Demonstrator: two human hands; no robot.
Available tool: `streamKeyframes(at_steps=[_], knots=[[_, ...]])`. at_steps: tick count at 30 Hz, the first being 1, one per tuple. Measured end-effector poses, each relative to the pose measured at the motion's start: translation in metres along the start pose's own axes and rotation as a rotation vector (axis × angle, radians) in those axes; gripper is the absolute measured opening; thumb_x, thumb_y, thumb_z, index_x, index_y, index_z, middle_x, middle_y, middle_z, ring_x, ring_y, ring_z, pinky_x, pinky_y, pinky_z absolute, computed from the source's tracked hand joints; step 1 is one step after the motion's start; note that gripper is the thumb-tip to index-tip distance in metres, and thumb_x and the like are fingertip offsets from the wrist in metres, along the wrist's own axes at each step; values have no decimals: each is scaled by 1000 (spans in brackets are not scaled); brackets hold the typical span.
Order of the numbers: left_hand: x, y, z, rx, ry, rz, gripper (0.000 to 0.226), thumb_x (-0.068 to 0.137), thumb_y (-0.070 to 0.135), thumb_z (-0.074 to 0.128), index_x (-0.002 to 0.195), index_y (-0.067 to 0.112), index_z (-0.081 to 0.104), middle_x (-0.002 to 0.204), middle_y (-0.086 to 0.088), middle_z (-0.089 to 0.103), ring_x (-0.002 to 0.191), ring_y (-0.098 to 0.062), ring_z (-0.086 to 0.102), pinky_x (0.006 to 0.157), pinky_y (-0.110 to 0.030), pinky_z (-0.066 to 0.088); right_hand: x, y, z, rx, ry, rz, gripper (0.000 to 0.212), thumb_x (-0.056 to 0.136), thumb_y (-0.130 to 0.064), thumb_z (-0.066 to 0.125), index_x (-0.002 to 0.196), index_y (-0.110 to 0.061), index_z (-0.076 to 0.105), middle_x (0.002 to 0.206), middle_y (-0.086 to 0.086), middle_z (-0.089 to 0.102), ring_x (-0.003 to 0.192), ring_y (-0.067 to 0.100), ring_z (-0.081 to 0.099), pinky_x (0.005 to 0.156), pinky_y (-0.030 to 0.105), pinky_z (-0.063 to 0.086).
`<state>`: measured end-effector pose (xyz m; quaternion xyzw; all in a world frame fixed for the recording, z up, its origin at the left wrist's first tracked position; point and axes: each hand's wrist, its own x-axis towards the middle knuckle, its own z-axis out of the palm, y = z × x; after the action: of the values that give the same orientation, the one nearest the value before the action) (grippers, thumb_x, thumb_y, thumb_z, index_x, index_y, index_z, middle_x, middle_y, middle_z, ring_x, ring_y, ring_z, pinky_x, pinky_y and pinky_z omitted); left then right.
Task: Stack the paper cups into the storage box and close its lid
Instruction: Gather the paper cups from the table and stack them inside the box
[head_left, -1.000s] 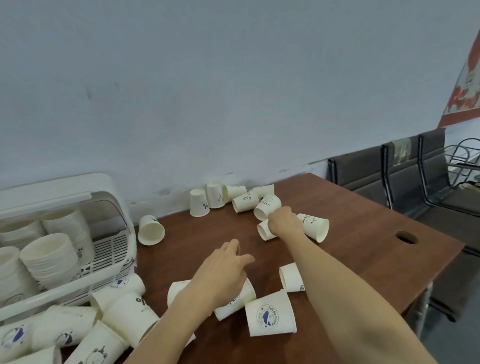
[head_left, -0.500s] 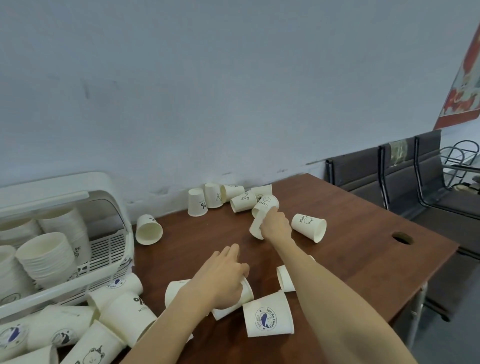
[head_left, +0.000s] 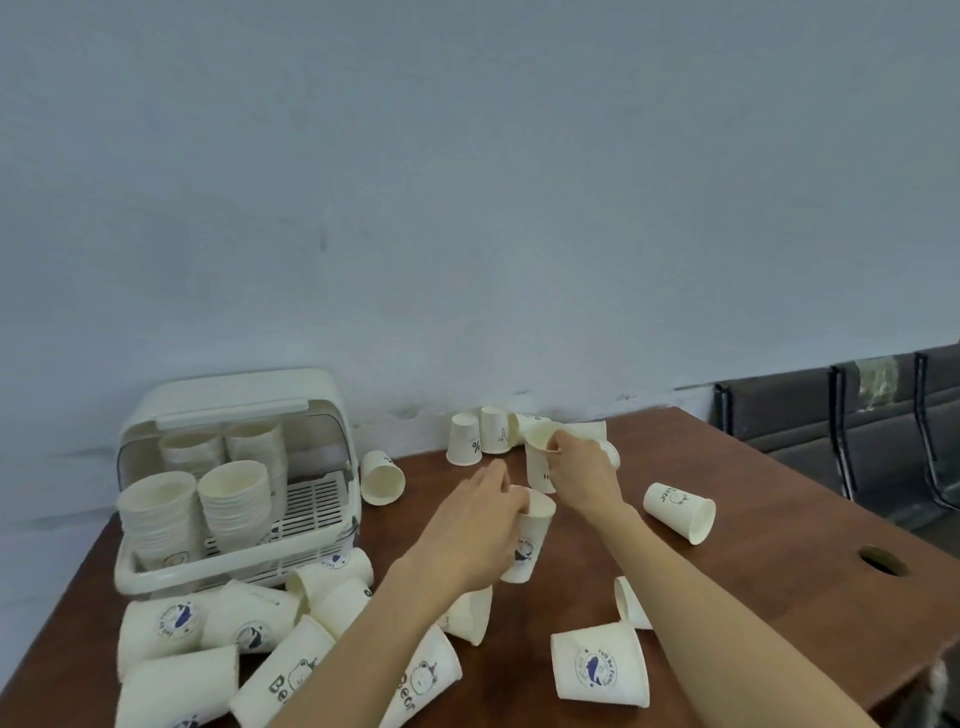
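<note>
My left hand grips an upright paper cup with a blue logo, lifted over the middle of the brown table. My right hand holds a second upright cup by its rim, just behind and above the first. The white storage box stands at the left with its lid swung up and several stacks of cups inside. Loose cups lie scattered about: a group by the wall, a "Bear" cup on its side, and a pile in front of the box.
A round cable hole sits near the table's right edge. Dark chairs stand beyond the table on the right. A grey-blue wall runs right behind the table. An upside-down logo cup stands near the front edge.
My right hand lifted a cup from the table and brought it upright toward the left. My left hand picked up the cup it rested on and raised it. The view swung left.
</note>
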<state>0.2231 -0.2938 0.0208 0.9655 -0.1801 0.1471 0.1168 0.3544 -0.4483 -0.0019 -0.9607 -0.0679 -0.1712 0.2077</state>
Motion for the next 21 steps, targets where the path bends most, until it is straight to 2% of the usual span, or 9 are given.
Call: streamKeyframes(at_steps=[4, 8, 12, 16, 21], knots=[[-14, -19, -27, 66, 154, -121, 22, 96, 15, 42, 113, 18, 56, 112, -3, 47, 104, -22, 46, 85, -32, 38, 0, -39, -1, 44, -23, -75, 21, 89, -17, 43, 102, -18, 60, 94, 9, 65, 90, 32, 58, 67, 38, 47], [-34, -53, -45, 109, 277, -267, 26, 97, 16, 39, 116, 16, 56, 111, -3, 49, 106, -21, 47, 85, -32, 38, -6, -87, 5, 94, -17, -231, 22, 89, -19, 43, 99, -15, 62, 93, 8, 66, 92, 29, 59, 74, 38, 48], [-61, -90, -65, 155, 354, -415, 25, 96, 18, 38, 112, 18, 58, 110, -2, 53, 103, -23, 52, 79, -32, 40, -17, -141, 11, 140, -35, -324, 20, 93, -20, 43, 100, -15, 61, 88, 3, 69, 85, 24, 61, 67, 33, 44], [-90, -129, -86, 198, 439, -522, 21, 95, 17, 42, 104, 18, 61, 102, -1, 58, 95, -24, 56, 73, -34, 43, -29, -194, 26, 281, -59, -428, 18, 91, -22, 46, 96, -16, 62, 83, 5, 72, 75, 24, 63, 68, 39, 52], [-118, -173, -110, 264, 516, -615, 21, 93, 14, 47, 101, 15, 66, 99, -5, 62, 91, -25, 59, 69, -34, 44, -46, -257, 44, 362, -52, -533, 20, 94, -21, 48, 100, -13, 65, 85, 6, 69, 77, 25, 61, 69, 39, 49]])
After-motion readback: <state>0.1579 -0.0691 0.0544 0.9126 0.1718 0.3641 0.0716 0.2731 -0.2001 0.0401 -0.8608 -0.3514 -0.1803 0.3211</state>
